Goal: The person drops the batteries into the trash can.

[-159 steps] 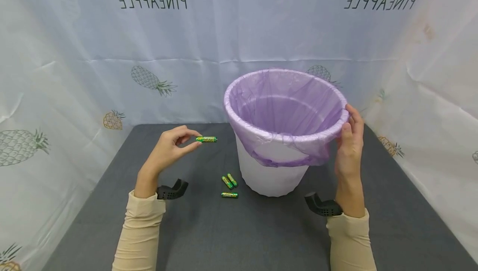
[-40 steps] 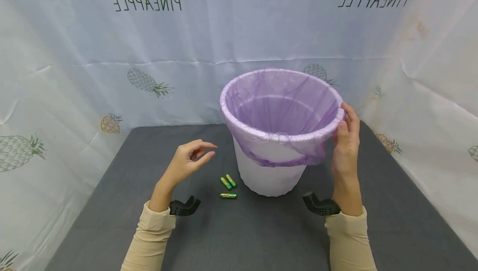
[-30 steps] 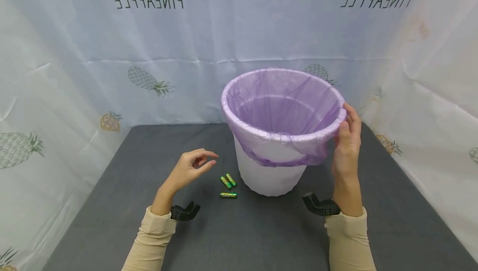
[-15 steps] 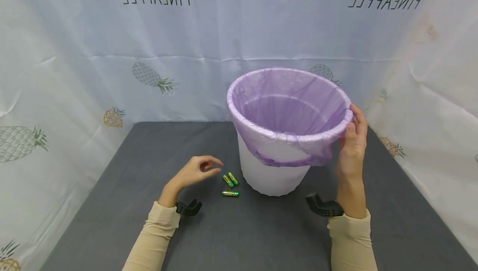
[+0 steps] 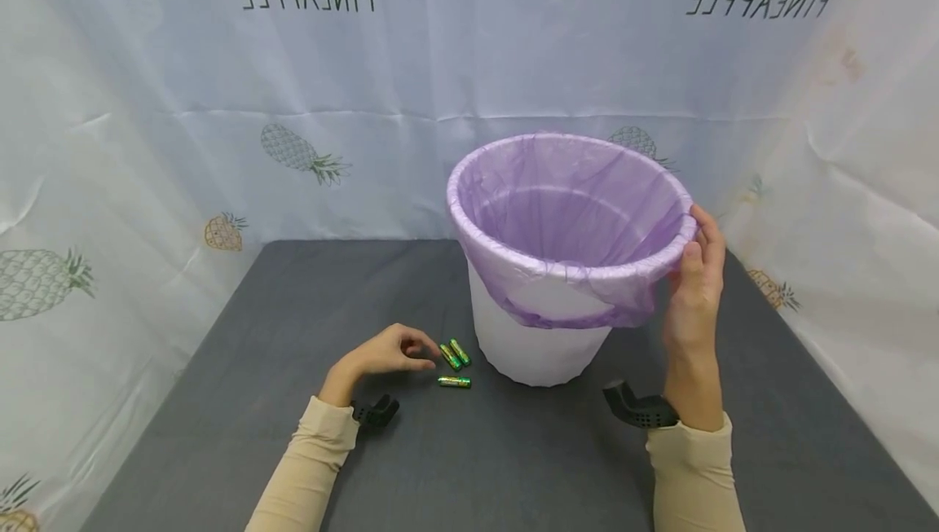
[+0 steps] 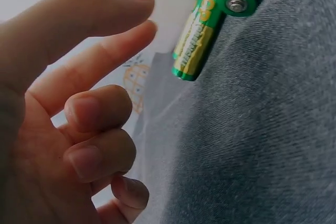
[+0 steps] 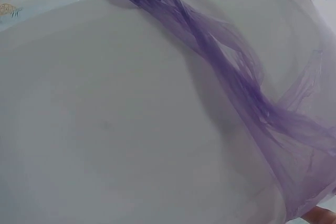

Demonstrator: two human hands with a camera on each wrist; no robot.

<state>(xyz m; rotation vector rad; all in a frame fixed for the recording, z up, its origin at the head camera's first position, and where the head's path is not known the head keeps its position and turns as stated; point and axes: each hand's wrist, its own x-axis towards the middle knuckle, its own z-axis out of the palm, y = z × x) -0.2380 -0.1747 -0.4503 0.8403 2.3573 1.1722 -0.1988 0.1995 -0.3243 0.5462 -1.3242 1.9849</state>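
Note:
Three green-and-yellow batteries lie on the dark cloth: a close pair, its left battery (image 5: 451,357) and right battery (image 5: 460,352), and a single battery (image 5: 454,382) nearer the front. Just left of the pair, my left hand (image 5: 392,350) hovers low, thumb and index finger apart with nothing between them. In the left wrist view a battery (image 6: 197,38) is close beyond the fingertips, with a gap. My right hand (image 5: 693,296) holds the right side of the rim of a white trash can (image 5: 539,353); some of its fingers are hidden behind the rim.
A purple bag (image 5: 557,222) lines the trash can and folds over its rim; its gathered edge (image 7: 215,59) hangs outside. The dark cloth (image 5: 499,459) covers the table. A pineapple-print curtain (image 5: 411,51) stands behind and at both sides.
Earlier my left hand pinched a battery in the air; by 1.3 s ago it held nothing. Since then it has come down beside the paired batteries. My right hand stays on the rim.

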